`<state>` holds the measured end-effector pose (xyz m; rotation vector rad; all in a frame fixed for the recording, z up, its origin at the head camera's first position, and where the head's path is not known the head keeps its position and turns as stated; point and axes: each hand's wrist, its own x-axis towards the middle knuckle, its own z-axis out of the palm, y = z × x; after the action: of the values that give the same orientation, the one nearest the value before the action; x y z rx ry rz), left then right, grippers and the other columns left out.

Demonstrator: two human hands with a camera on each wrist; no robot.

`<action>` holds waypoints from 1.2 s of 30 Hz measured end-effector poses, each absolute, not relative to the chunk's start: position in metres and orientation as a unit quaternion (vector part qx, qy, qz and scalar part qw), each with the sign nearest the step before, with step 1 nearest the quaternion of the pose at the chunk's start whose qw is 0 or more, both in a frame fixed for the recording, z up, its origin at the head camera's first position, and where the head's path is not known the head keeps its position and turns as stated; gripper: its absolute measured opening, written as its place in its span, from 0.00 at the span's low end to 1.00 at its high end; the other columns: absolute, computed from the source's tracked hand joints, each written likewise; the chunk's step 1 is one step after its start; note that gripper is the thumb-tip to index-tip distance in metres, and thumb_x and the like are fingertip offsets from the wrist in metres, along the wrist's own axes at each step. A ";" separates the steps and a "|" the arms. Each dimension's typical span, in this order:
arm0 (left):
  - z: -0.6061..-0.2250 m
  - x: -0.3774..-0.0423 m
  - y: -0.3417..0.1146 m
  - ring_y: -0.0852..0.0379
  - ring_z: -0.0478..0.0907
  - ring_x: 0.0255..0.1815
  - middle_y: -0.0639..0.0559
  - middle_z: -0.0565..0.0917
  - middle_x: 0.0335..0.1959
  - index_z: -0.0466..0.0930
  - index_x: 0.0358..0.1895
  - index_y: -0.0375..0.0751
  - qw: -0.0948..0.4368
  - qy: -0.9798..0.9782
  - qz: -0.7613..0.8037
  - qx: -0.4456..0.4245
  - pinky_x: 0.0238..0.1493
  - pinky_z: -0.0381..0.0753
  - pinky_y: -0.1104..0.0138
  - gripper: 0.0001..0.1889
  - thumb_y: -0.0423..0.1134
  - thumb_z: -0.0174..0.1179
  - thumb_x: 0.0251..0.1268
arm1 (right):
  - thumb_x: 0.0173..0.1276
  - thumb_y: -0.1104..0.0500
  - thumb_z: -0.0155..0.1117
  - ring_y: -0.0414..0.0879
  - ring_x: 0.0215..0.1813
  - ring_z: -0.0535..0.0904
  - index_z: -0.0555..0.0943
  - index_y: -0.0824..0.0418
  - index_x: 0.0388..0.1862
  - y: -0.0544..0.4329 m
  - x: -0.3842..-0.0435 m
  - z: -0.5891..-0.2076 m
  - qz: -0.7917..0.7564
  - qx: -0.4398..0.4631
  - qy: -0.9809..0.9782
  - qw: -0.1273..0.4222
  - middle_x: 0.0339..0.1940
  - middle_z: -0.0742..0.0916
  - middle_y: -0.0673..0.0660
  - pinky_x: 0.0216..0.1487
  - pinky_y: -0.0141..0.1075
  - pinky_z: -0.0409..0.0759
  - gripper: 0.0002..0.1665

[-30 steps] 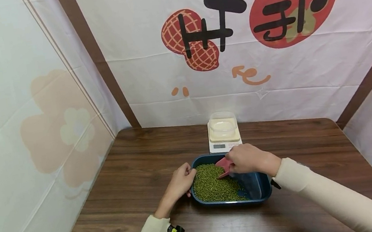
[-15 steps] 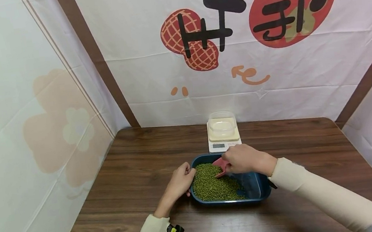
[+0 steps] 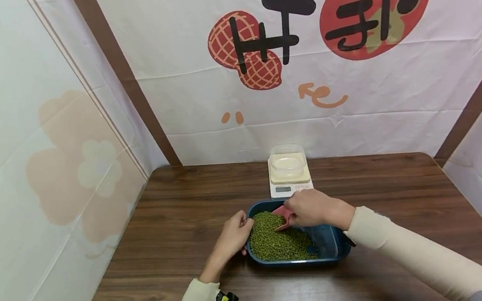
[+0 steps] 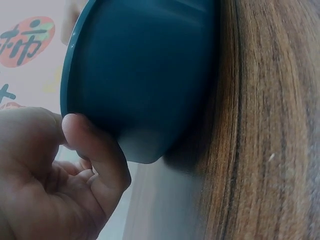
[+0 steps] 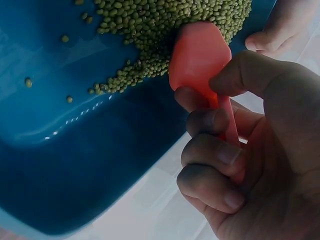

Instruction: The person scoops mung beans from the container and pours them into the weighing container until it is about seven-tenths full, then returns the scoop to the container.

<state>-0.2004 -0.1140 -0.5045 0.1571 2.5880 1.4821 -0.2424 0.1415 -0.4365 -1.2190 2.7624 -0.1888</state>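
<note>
A red scoop (image 5: 200,60), light and stiff, is pinched by its handle in the right hand (image 3: 316,207) and dug into loose, spill-prone green beans (image 3: 276,239); their blue tub (image 3: 329,245), mid-table toward the near edge, is gripped at its left rim by the left hand (image 3: 232,237)

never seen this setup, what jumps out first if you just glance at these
A dark blue plastic tub heaped with small green beans sits mid-table, the right hand digging a red plastic scoop into them. The left hand holds the tub's left rim. Behind stands a clear plastic container on a white kitchen scale.
</note>
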 end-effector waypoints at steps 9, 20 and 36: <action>-0.503 -0.202 -0.116 0.59 0.72 0.07 0.56 0.66 0.13 0.63 0.30 0.44 0.076 0.863 0.497 0.059 0.14 0.81 0.61 0.13 0.38 0.49 0.80 | 0.70 0.57 0.69 0.39 0.21 0.61 0.75 0.51 0.26 0.132 -0.245 -0.437 -0.055 -0.394 0.915 0.068 0.19 0.70 0.44 0.25 0.33 0.58 0.14; -0.502 -0.204 -0.114 0.60 0.71 0.07 0.55 0.68 0.14 0.63 0.30 0.45 0.073 0.864 0.496 0.054 0.15 0.83 0.58 0.13 0.37 0.49 0.80 | 0.74 0.57 0.67 0.39 0.21 0.64 0.77 0.51 0.29 0.125 -0.247 -0.440 -0.061 -0.379 0.918 0.098 0.21 0.74 0.45 0.27 0.34 0.63 0.12; -0.504 -0.205 -0.113 0.60 0.72 0.07 0.55 0.68 0.14 0.63 0.30 0.45 0.071 0.865 0.494 0.053 0.14 0.81 0.60 0.14 0.38 0.49 0.79 | 0.77 0.56 0.65 0.38 0.23 0.69 0.80 0.52 0.34 0.113 -0.243 -0.442 -0.040 -0.378 0.919 0.107 0.24 0.81 0.47 0.29 0.34 0.70 0.09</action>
<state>-0.2051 -0.1135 -0.5045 0.1606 2.6020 1.4853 -0.2426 0.1127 -0.4422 -1.1136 2.7039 -0.1169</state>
